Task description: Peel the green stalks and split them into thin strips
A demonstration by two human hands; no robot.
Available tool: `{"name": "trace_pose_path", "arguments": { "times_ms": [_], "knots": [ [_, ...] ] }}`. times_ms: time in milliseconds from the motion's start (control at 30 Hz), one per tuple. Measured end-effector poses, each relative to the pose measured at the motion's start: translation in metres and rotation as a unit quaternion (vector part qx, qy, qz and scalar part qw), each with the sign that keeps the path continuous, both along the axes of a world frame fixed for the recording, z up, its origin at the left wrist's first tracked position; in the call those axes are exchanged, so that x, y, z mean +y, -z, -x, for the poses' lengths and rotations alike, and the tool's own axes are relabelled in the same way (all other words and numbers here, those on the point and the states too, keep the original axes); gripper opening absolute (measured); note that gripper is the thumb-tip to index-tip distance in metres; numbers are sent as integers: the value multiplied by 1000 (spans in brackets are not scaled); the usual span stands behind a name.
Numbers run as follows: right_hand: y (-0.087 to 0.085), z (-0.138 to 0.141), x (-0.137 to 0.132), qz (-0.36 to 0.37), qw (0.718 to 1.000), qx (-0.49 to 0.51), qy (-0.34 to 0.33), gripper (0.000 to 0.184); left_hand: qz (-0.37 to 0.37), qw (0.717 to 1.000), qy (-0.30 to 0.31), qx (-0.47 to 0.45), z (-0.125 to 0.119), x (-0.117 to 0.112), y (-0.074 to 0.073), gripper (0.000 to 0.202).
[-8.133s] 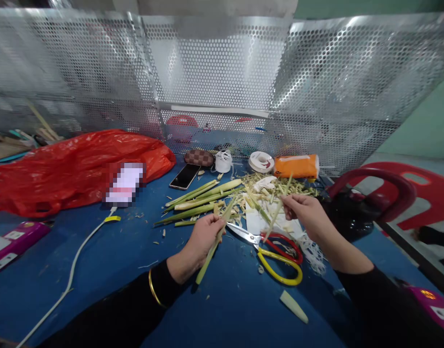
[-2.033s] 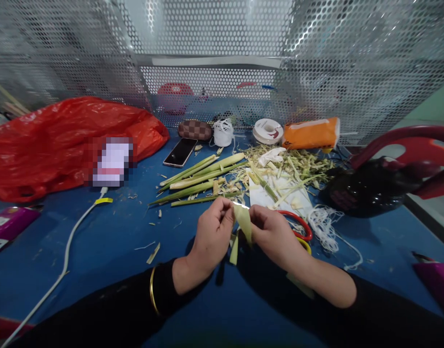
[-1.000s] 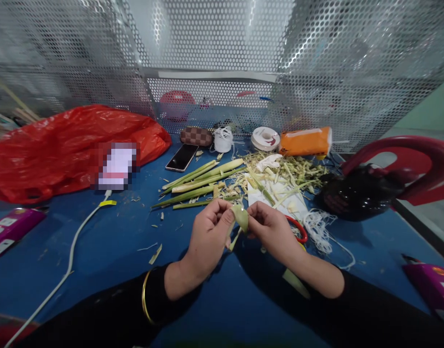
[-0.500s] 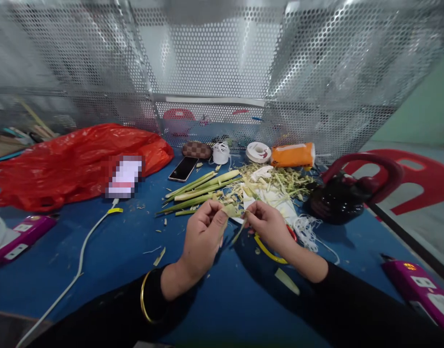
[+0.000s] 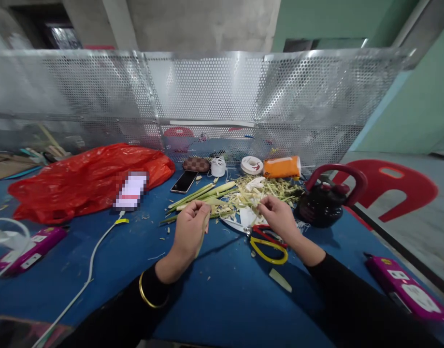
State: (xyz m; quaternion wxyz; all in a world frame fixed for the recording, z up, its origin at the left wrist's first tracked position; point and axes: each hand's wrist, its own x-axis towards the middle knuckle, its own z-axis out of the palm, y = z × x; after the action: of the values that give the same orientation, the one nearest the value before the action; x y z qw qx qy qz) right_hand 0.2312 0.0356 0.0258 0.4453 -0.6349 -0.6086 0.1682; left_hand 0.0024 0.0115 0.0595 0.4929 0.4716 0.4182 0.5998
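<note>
My left hand is closed around a pale green stalk piece, part of which shows beneath the fingers. The rest of that piece is hidden by the hand. Over the edge of the plant scraps, my right hand has thumb and fingers pinched on a thin green strip. Scissors with one red and one yellow handle lie between the hands, blades partly apart. Several green stalks rest beyond my left hand. A loose pale leaf piece lies nearer me, below the scissors.
Beyond the scraps stand a white ribbon spool and an orange packet. A dark kettle is at right. Leftward are a dark phone, a red plastic bag and a white cable. A perforated metal screen borders the table.
My hands have drawn apart, the left going left and the right going right. The view has tilted up, and the scissors between the hands now show more fully.
</note>
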Motion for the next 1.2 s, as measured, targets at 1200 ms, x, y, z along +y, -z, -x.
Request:
{"name": "trace_pose_path", "arguments": {
  "times_ms": [1200],
  "knots": [
    [4, 53, -63, 120, 935, 270, -197, 23, 259, 950, 176, -3, -35, -39, 31, 24]
  ]
}}
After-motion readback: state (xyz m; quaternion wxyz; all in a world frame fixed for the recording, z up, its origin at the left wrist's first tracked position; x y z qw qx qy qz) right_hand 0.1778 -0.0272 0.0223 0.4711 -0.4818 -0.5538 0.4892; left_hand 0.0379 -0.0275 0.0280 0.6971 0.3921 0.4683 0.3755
